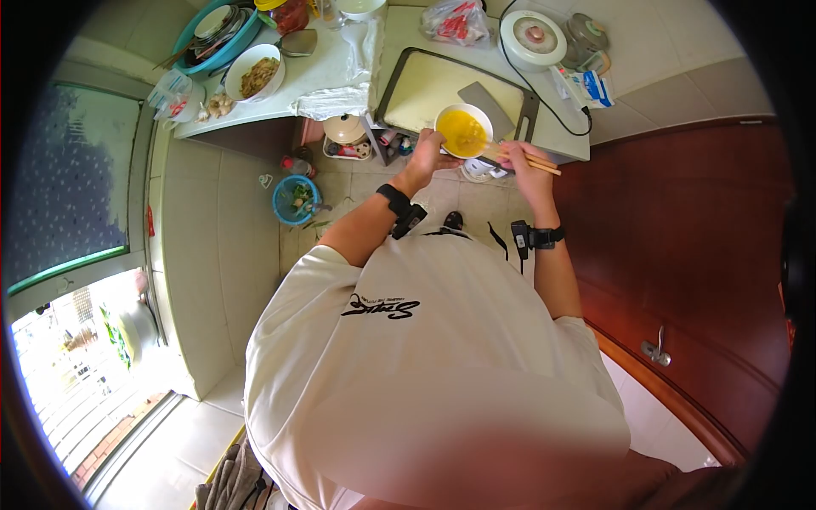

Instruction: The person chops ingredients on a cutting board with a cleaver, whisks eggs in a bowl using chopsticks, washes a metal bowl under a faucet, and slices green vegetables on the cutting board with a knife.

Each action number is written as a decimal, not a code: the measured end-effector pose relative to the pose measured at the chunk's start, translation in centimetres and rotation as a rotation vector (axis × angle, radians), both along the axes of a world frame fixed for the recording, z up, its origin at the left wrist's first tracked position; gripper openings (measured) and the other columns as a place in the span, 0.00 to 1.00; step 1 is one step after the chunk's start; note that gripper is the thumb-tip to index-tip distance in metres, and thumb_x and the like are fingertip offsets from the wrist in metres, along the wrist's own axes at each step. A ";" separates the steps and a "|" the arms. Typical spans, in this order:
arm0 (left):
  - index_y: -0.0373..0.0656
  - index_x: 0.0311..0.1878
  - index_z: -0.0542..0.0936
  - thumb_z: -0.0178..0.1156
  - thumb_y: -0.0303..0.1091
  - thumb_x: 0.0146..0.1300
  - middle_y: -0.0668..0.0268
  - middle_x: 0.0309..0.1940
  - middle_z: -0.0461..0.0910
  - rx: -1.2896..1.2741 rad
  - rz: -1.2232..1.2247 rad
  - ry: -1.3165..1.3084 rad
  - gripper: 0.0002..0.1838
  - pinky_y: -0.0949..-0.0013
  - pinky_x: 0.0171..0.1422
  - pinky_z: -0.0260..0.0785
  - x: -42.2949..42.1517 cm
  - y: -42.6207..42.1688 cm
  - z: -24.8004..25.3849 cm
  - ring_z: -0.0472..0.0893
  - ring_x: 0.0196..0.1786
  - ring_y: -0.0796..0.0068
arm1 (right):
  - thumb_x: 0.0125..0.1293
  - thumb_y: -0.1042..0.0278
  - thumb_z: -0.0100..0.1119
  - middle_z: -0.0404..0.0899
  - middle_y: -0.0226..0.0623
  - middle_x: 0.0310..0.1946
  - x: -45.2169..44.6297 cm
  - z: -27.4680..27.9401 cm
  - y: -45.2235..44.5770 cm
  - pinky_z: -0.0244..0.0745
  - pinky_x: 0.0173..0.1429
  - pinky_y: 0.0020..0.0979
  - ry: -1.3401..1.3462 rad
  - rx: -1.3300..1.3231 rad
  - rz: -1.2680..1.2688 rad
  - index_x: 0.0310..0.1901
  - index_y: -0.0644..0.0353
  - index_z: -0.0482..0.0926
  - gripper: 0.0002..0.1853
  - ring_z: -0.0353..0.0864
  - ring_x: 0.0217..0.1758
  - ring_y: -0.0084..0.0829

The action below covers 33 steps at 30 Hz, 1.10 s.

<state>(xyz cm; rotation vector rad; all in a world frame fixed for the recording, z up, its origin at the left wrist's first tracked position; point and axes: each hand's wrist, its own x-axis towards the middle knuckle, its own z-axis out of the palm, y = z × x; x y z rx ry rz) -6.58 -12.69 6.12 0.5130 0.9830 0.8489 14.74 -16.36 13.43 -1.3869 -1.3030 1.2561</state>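
Note:
My left hand (425,160) grips the side of a white bowl (441,114), which is tilted slightly and held in front of the counter edge. Inside it is yellow beaten egg (461,133). Wooden chopsticks (539,161) are in my right hand (529,174), their tips reaching into the egg at the bowl's right side. Just behind the bowl lies a cutting board (429,78) with a dark rim, and a cleaver (486,105) rests flat on it.
A bowl of sliced food (257,75), garlic (221,105) and a blue basin of dishes (223,53) stand on the left counter. A white round-lidded appliance (533,40) sits back right, its black cord crossing the counter. A blue bin (294,202) is on the floor; a wooden door (680,229) is at right.

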 end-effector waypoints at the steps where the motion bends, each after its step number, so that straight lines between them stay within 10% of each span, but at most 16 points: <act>1: 0.35 0.58 0.53 0.41 0.37 0.65 0.43 0.47 0.71 0.001 0.002 -0.007 0.22 0.57 0.43 0.81 0.0 0.0 0.0 0.83 0.37 0.49 | 0.69 0.69 0.53 0.84 0.40 0.34 0.0 -0.1 0.0 0.79 0.40 0.20 -0.015 0.031 -0.074 0.42 0.71 0.81 0.13 0.84 0.33 0.24; 33: 0.40 0.60 0.55 0.46 0.46 0.72 0.48 0.44 0.75 0.128 0.017 -0.047 0.24 0.62 0.42 0.80 0.2 -0.7 1.4 0.83 0.36 0.58 | 0.72 0.65 0.49 0.83 0.42 0.38 0.0 -0.9 -0.3 0.80 0.42 0.22 0.169 -0.025 -0.187 0.46 0.72 0.79 0.16 0.84 0.36 0.26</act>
